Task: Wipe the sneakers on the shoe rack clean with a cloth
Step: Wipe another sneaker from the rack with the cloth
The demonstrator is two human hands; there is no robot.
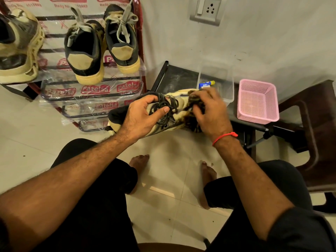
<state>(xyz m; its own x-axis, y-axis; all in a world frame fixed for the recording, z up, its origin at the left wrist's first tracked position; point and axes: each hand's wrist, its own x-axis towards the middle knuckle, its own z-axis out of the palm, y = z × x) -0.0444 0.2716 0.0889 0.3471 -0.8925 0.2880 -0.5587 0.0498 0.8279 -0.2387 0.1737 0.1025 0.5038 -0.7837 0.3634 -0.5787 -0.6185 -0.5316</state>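
My left hand [143, 115] grips a cream and black sneaker [179, 103] at its dark laces, holding it in the air above the floor. My right hand [211, 110] clutches a dark mottled cloth [192, 120] and presses it against the sneaker's toe end. The cloth is partly hidden under my fingers. A pair of dark sneakers with cream soles [101, 46] stands on the shoe rack [94, 95] at upper left. Beside them, at the left edge, sits another cream sneaker [20, 46].
A pink plastic basket [258, 100] and a clear plastic box [216, 82] sit on a low dark stand at the right. A brown chair [312, 124] stands at far right. My bare feet and knees are below the sneaker. A wall socket [207, 10] is above.
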